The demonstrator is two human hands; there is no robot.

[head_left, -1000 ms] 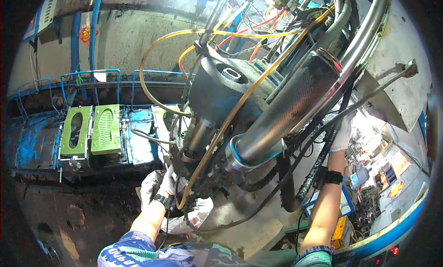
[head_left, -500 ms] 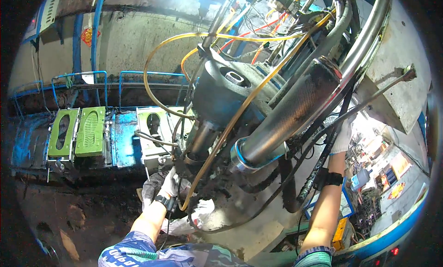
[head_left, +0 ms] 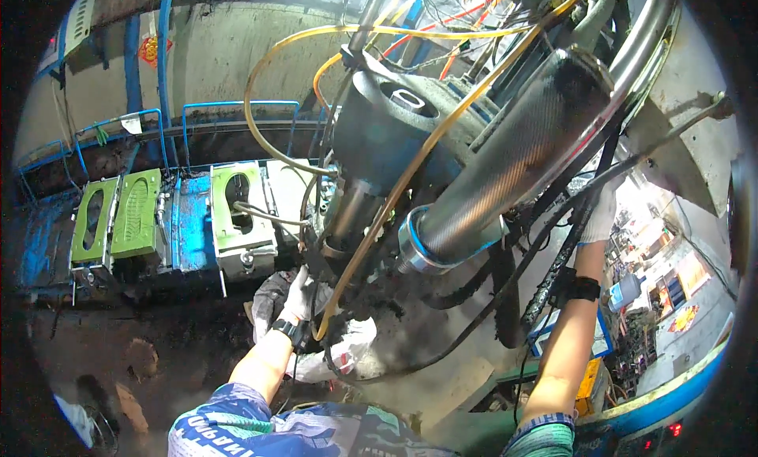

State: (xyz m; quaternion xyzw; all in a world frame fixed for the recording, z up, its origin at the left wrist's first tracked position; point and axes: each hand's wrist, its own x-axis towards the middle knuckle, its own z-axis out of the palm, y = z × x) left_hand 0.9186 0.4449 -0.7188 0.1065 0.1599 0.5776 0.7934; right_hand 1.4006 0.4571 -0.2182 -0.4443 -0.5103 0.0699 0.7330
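My left hand (head_left: 298,297), in a white glove, is closed at the lower end of a dark machine head, thumb up. What its fingers hold is hidden among hoses. Above it stands a thick grey cylinder (head_left: 383,129) with a narrower metal shaft (head_left: 349,216) below. My gloved right hand (head_left: 600,216) is raised at the far side, beside black hoses (head_left: 553,271); its fingers are mostly hidden. Between my arms slants a large dark textured cylinder (head_left: 513,161) with a metal collar (head_left: 410,240). A yellow hose (head_left: 403,192) hangs down in front of the machine head.
Green sole-shaped moulds (head_left: 138,214) and another green mould (head_left: 237,208) stand on a blue bench (head_left: 193,228) at left, behind it blue rails (head_left: 239,104). Whitish cloth or plastic (head_left: 347,350) lies below my left hand. A blue-rimmed edge (head_left: 655,410) curves at lower right.
The moulds and rails sit further left in the picture, while the large textured cylinder sits further right and higher. Both hands keep about the same places at the machine.
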